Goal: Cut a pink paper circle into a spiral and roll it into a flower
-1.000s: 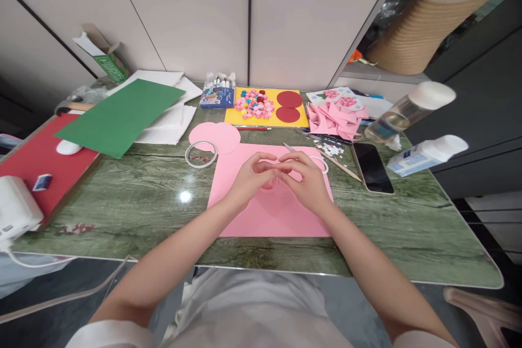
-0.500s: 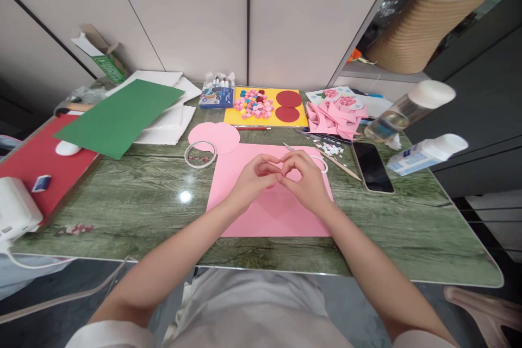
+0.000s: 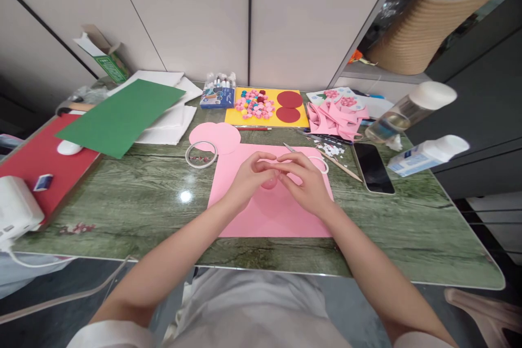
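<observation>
Over a pink paper sheet (image 3: 269, 217), my left hand (image 3: 253, 175) and my right hand (image 3: 304, 179) meet at the fingertips. Both are closed in a pinch around a small pink piece (image 3: 268, 182), probably paper, whose rounded edge shows below the left thumb. The fingers hide the rest of it. Just behind my right hand, scissors (image 3: 321, 166) with white handles lie partly covered. Two overlapping pink paper circles (image 3: 226, 137) and a roll of tape (image 3: 187, 155) lie off the sheet's upper left corner.
At the back, a yellow sheet (image 3: 267, 120) bears colourful small balls (image 3: 255, 106) and dark red circles (image 3: 289, 99). Pink scraps (image 3: 336, 118), a phone (image 3: 373, 167) and bottles (image 3: 426, 155) stand or lie right. Green paper (image 3: 122, 117) and a white charger (image 3: 18, 204) occupy the left.
The fingers of my right hand have stretched out a little over the left fingertips. More of the small pink piece now shows beneath my left thumb.
</observation>
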`<state>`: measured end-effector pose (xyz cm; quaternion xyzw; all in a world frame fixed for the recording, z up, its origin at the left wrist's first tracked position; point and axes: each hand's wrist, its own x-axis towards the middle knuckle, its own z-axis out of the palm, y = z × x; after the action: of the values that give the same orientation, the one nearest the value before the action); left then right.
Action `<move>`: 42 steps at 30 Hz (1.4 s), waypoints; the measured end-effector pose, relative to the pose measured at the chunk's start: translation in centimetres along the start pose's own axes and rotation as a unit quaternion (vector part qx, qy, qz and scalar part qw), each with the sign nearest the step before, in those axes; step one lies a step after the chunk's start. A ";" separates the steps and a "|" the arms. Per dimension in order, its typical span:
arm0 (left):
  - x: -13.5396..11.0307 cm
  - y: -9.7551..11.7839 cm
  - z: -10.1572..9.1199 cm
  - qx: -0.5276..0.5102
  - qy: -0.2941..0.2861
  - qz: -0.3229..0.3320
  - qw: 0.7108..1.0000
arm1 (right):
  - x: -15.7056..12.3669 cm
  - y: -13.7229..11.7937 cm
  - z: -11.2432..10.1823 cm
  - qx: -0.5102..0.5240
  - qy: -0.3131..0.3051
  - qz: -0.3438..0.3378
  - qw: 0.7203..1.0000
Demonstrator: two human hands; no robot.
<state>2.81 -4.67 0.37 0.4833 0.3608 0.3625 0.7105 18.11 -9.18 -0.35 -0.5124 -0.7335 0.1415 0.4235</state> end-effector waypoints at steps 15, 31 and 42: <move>-0.2 -0.6 0.2 -0.019 -0.038 -0.011 0.999 | 0.1 -0.2 0.1 0.007 0.059 0.062 0.996; -0.2 -0.1 0.0 -0.005 -0.020 -0.002 1.000 | 0.3 -0.6 -0.4 -0.006 0.044 0.053 0.998; -0.2 0.0 0.0 0.033 -0.018 -0.003 0.999 | -0.1 0.3 0.3 0.017 0.035 0.016 0.999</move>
<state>2.67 -4.85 0.40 0.5118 0.3613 0.3396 0.7015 18.10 -9.04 -0.75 -0.5215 -0.7073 0.1434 0.4551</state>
